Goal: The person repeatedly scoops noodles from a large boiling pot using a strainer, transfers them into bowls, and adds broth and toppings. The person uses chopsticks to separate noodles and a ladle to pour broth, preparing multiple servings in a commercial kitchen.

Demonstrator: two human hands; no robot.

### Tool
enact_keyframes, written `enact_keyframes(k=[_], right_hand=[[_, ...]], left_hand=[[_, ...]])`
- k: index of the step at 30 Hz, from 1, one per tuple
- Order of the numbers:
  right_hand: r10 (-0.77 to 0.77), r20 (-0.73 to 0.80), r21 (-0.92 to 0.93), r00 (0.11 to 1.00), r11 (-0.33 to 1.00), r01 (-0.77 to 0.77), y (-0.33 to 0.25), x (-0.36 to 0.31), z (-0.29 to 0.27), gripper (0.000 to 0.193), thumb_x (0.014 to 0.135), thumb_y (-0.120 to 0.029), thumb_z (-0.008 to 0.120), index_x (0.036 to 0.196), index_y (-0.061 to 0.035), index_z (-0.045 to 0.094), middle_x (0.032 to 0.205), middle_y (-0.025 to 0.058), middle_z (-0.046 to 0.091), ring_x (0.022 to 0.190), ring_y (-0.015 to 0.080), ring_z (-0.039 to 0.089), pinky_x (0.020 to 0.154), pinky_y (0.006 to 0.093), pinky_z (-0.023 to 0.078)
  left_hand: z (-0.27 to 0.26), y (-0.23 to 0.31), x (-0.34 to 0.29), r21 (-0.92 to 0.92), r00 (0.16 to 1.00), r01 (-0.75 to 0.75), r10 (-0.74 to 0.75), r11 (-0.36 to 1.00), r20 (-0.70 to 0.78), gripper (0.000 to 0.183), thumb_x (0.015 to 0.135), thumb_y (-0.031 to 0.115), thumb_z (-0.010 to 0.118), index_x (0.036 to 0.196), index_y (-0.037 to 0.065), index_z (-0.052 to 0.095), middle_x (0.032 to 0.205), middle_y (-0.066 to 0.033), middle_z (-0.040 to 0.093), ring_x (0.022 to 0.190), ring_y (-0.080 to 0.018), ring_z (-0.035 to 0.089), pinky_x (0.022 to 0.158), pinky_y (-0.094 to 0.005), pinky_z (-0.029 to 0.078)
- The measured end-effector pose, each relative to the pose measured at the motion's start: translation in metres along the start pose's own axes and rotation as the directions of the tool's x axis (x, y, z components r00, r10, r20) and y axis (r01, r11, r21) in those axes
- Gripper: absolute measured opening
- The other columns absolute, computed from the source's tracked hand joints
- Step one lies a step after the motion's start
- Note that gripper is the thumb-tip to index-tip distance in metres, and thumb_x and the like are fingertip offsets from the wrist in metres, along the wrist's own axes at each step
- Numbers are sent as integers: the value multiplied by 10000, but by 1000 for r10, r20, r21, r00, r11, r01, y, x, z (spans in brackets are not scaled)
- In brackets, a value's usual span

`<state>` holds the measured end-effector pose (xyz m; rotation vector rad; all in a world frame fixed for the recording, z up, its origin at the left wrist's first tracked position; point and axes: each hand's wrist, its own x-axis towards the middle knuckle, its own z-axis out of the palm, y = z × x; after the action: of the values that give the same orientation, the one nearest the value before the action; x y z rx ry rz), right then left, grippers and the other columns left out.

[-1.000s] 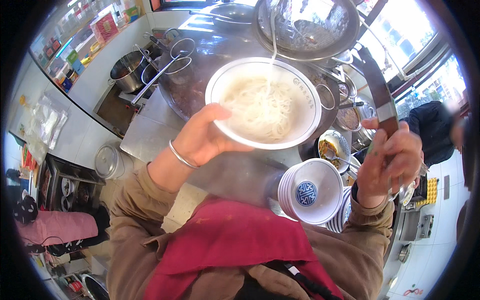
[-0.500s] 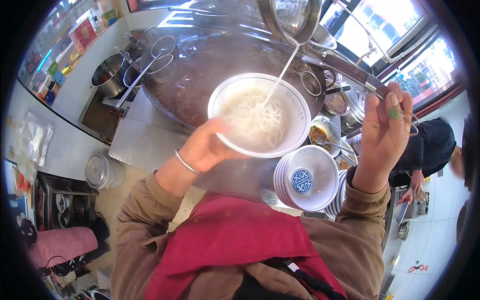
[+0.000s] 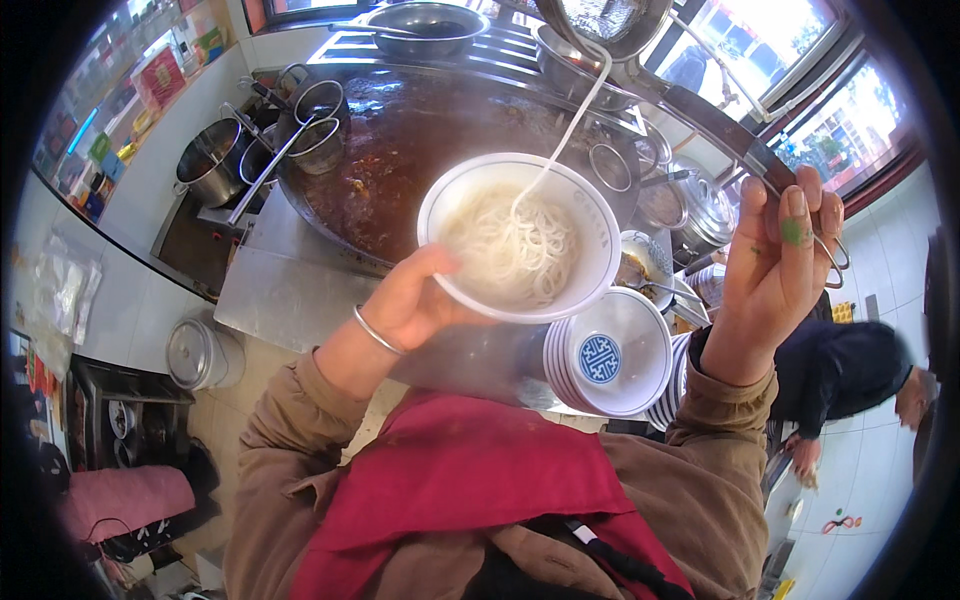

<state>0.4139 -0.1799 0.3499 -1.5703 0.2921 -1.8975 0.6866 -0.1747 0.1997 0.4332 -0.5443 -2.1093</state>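
My left hand [image 3: 408, 300] grips a white bowl [image 3: 432, 212] by its near left rim, thumb over the edge. Steaming white noodles [image 3: 528, 255] lie in it, in cloudy liquid. High at the right, my right hand [image 3: 782, 262] is closed round the dark handle of a metal noodle strainer [image 3: 612, 28]. The strainer's basket is tipped above the bowl, partly cut off by the top edge. From its lip, one noodle strand [image 3: 572, 125] stretches down into the bowl.
Behind the bowl is a wide pan of reddish-brown broth [image 3: 400, 150]. Stacked bowls [image 3: 625, 375] stand close below the held bowl, by a small bowl with a spoon [image 3: 640, 270]. Left are hanging strainers [image 3: 318, 145] and a pot [image 3: 212, 165]. A person [image 3: 840, 370] works at far right.
The strainer and my right hand have shifted a little up and to the right. Steam over the pan has thinned. The person at the right has moved.
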Motion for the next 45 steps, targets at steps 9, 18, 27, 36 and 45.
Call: enact_keyframes(k=[9,18,27,36,45], right_hand=[[50,-3,11,999,999,-50,4,0,6,272,894,81,521,894,-106,324,918,18,411,803,113,516,828,380,548],[213,-122,-144,969,963,-229,28,1,-30,215,881,73,527,945,-83,393,1021,57,481,833,129,542,756,337,564],[633,-365,-178,683,672,-719,90,-51,-167,242,821,64,512,917,-144,431,920,-12,490,749,94,537,608,261,533],[762,-497,-153,415,394,-906,142,-76,-227,185,843,14,524,909,-159,521,850,-32,537,589,59,496,543,282,542],[787,-418,-250,454,381,-890,175,-78,-210,202,882,-52,568,1060,-118,498,1002,17,600,617,75,520,593,299,557]], left_hand=[[-1,-2,-3,63,996,-23,28,998,-83,674,785,184,528,1416,51,332,1346,-181,496,1177,-366,551,880,-537,531],[-42,-7,-35,-27,988,-110,107,994,-109,709,770,159,557,1423,17,320,1384,-193,455,1279,-354,448,1036,-551,400],[-142,-6,-155,107,814,-369,377,923,-441,766,715,110,573,1428,8,311,1400,-207,433,1265,-378,462,1035,-534,432],[-244,1,-191,73,647,-418,353,906,-676,671,754,14,569,1390,14,354,1347,-204,479,1238,-394,485,1019,-535,457],[-270,-1,-171,14,686,-508,414,861,-599,586,879,128,600,1394,9,348,1373,-207,463,1237,-376,490,1026,-511,454]])
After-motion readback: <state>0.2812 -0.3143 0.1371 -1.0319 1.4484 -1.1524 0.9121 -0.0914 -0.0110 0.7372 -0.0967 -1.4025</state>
